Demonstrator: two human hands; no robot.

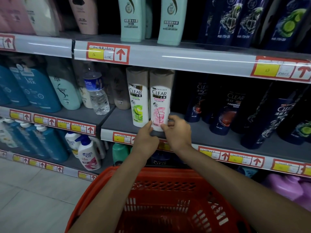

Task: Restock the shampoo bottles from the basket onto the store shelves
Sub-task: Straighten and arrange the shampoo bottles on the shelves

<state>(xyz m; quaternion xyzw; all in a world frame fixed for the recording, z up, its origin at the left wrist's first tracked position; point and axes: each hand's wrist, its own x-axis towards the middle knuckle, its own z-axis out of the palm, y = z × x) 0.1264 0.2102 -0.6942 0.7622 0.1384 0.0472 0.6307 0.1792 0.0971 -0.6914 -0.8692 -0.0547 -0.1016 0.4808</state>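
Observation:
A white Clear shampoo bottle with a pink label [159, 105] stands upright on the middle shelf [210, 132], close beside a matching bottle with a green label [138, 101]. My left hand [146, 137] holds the pink bottle's base from the left. My right hand [178, 130] grips the same base from the right, fingers curled round its side. The red plastic basket [168, 195] sits below my forearms; its inside looks dark and I see no bottle in it.
Dark Clear bottles [225, 111] stand to the right on the same shelf, with a gap between them and the pink bottle. A clear water bottle [98, 95] and teal bottles stand to the left. Mint green bottles [170, 21] fill the shelf above. Pale floor tiles lie at lower left.

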